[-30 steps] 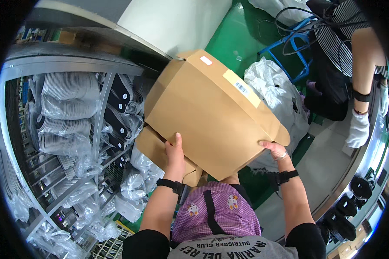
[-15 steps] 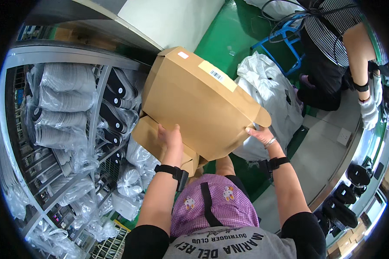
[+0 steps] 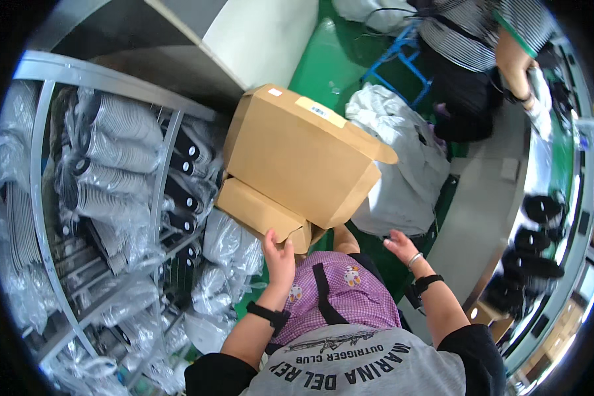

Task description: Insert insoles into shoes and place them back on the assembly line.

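Far left, well off the left fingers: one metal rack (image 3: pixel 99 79), with plastic-wrapped stacks (image 3: pixel 115 201) inside, several, too overlapped for a firm count. Next, left hand (image 3: pixel 280 264), thumb and fingers parted, nothing gripped; tips at the near edge of the box, contact can't be told. One cardboard box (image 3: pixel 303 158), brown, lid panel raised, sits just ahead of the left fingertips and ahead-left of the right ones. Right hand (image 3: pixel 402 249): fingers loosely curled, holding nothing, apart from box. One white sack (image 3: pixel 402 165) ahead of the right fingers, beside the box. Farther out, ahead-right of them, one co-worker (image 3: pixel 462 39) in a striped top. Far right of the right fingers, several black items (image 3: pixel 541 208), clustered, count unclear. Step in hand, my read: positioning the open box, both hands free of it. Next move probably calls for steadying the near edge with the left fingers and bringing the right ones back to the lid panel.
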`<action>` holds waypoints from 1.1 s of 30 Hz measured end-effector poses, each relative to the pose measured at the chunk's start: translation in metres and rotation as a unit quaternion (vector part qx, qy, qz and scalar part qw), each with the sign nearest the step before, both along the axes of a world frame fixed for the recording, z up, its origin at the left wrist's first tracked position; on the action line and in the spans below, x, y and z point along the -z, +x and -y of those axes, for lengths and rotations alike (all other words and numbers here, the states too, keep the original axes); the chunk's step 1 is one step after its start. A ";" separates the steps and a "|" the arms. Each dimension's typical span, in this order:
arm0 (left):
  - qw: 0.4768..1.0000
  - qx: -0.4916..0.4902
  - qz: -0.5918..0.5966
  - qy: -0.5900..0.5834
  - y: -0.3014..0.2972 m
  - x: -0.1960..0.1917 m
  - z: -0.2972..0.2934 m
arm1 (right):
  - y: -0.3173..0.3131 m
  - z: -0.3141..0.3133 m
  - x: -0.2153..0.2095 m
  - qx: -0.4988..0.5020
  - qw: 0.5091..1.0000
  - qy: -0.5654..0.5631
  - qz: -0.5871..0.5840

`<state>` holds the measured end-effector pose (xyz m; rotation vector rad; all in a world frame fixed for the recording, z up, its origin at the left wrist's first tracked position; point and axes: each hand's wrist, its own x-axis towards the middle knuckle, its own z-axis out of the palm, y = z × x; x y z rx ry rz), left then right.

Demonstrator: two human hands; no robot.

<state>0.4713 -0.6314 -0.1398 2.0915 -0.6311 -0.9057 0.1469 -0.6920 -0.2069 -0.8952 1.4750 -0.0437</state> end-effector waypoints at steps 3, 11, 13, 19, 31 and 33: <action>0.993 0.078 -0.090 0.000 0.011 -0.008 -0.033 | 0.003 -0.059 -0.018 -0.032 0.999 0.004 -0.030; 0.923 0.279 -0.189 0.186 0.060 -0.015 -0.109 | 0.028 -0.193 -0.078 -0.022 0.996 0.001 -0.087; 0.918 0.305 -0.179 0.182 0.074 -0.005 -0.119 | 0.034 -0.211 -0.089 0.023 0.997 -0.001 -0.080; 0.892 0.332 -0.202 0.230 0.047 -0.029 -0.090 | 0.024 -0.299 -0.103 0.213 0.972 -0.048 -0.082; 0.761 0.568 -0.156 0.272 -0.070 -0.038 -0.063 | 0.045 -0.507 -0.096 0.429 0.885 0.068 -0.166; 0.743 0.593 -0.145 0.277 -0.112 -0.060 -0.063 | 0.053 -0.531 -0.098 0.449 0.879 0.068 -0.148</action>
